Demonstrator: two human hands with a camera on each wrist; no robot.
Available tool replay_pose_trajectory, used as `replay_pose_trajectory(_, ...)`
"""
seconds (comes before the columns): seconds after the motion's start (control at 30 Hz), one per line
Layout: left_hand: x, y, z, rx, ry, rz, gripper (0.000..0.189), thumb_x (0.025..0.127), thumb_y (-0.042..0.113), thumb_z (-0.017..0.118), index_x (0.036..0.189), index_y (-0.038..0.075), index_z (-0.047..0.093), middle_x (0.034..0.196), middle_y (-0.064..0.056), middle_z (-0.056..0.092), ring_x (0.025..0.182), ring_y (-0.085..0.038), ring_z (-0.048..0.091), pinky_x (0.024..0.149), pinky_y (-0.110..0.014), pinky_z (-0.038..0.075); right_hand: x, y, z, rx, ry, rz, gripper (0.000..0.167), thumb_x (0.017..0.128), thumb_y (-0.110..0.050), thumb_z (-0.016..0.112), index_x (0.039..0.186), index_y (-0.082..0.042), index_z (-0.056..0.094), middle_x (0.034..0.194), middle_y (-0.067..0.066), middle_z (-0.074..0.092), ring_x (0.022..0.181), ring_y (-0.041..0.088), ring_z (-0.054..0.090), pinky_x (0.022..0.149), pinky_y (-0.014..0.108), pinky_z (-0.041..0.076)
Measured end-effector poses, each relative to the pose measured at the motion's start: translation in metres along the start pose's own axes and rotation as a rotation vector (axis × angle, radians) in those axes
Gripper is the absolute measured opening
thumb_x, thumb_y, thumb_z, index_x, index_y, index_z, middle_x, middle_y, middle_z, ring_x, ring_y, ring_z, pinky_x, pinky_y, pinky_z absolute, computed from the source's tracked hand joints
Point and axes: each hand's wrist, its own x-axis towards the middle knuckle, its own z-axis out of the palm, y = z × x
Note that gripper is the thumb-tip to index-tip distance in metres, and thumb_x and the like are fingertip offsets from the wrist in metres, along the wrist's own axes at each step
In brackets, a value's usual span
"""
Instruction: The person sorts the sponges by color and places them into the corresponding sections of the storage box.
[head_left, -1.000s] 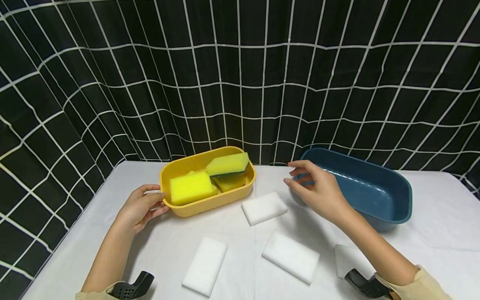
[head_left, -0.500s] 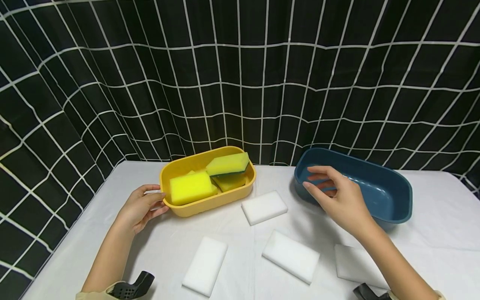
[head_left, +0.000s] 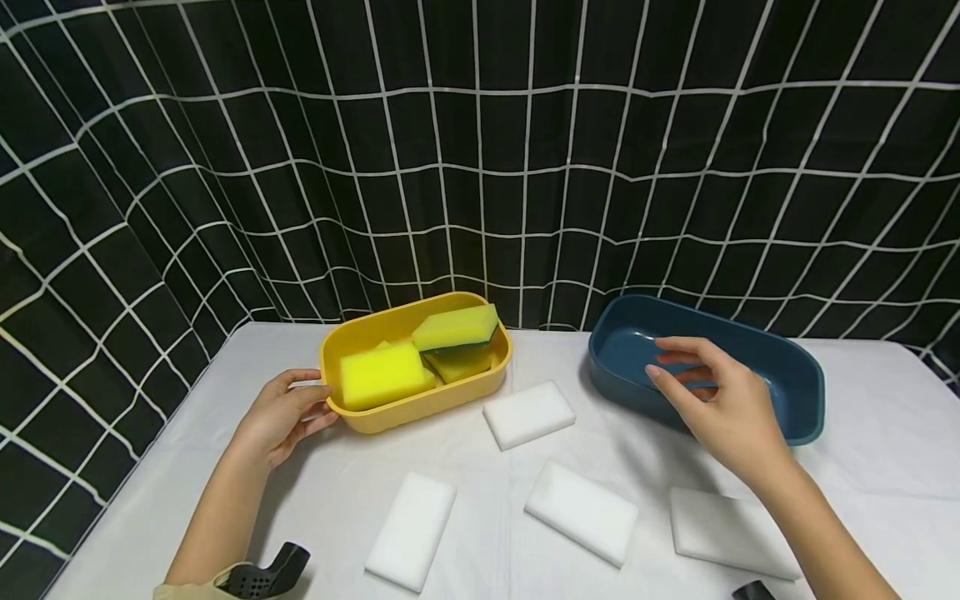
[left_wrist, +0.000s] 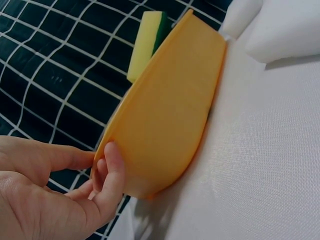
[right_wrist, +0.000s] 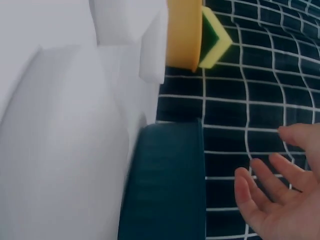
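Note:
My left hand [head_left: 283, 415] holds the near-left end of a yellow plastic tub [head_left: 420, 410], fingers at its rim and outer wall, also seen up close in the left wrist view. Several yellow sponges lie inside, including a plain-looking block [head_left: 382, 375] and a tilted scouring sponge [head_left: 454, 327] with a dark green underside. My right hand [head_left: 723, 408], fingers loosely bent and holding nothing, is over the near side of a blue plastic tub [head_left: 795, 375]. In the right wrist view, that hand [right_wrist: 285, 195] is beside the blue tub's outer wall [right_wrist: 165, 180].
White sponge blocks lie on the white-covered table [head_left: 315, 517]: one between the tubs [head_left: 529, 415], others nearer the front, such as the left block [head_left: 411, 532], middle block [head_left: 582, 512] and right block [head_left: 727, 529]. A black white-grid curtain [head_left: 525, 167] hangs behind.
My right hand has moved right and slightly toward me, from the blue tub's left end to over its near side. The left hand and yellow tub stay in place.

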Motion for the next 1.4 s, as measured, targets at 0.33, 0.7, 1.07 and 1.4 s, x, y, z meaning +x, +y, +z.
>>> replay_pose_trajectory(0.33,0.0,0.0,0.002,-0.001,0.0,-0.003,0.054,0.106,0.005,0.058,0.152,-0.007,0.031,0.12,-0.017,0.053,0.083,-0.011,0.066,0.078,-0.025,0.065,-0.004,0.014,-0.015,-0.046,0.042,0.042,0.037,0.102,-0.024,0.072,0.136,-0.009,0.067,0.117,0.016,0.074,0.088,-0.024,0.053,0.074,0.0,0.046)
replay_pose_trajectory(0.7,-0.005,0.004,0.004,0.047,0.012,0.006,0.053,0.106,0.003,0.057,0.15,-0.01,0.031,0.114,-0.016,0.054,0.08,-0.011,0.065,0.076,-0.024,0.065,-0.004,0.036,-0.033,-0.095,0.068,0.096,0.043,0.104,-0.026,0.069,0.14,-0.004,0.063,0.125,0.024,0.071,0.089,-0.028,0.046,0.072,-0.001,0.042)
replay_pose_trajectory(1.07,-0.014,0.017,0.004,0.194,0.061,0.067,0.053,0.107,0.007,0.057,0.154,-0.007,0.037,0.112,-0.012,0.051,0.088,-0.014,0.062,0.074,-0.022,0.063,-0.003,0.059,-0.046,-0.159,0.098,0.175,0.046,0.105,-0.027,0.066,0.142,0.0,0.06,0.128,0.03,0.068,0.087,-0.03,0.039,0.063,0.001,0.04)
replay_pose_trajectory(1.4,-0.023,0.022,0.01,0.231,-0.007,0.123,0.049,0.107,0.009,0.056,0.151,-0.007,0.04,0.114,-0.013,0.055,0.088,-0.014,0.061,0.076,-0.023,0.063,-0.003,0.077,-0.054,-0.197,0.126,0.238,0.046,0.106,-0.024,0.065,0.142,0.004,0.059,0.128,0.033,0.066,0.078,-0.034,0.037,0.056,0.004,0.04)
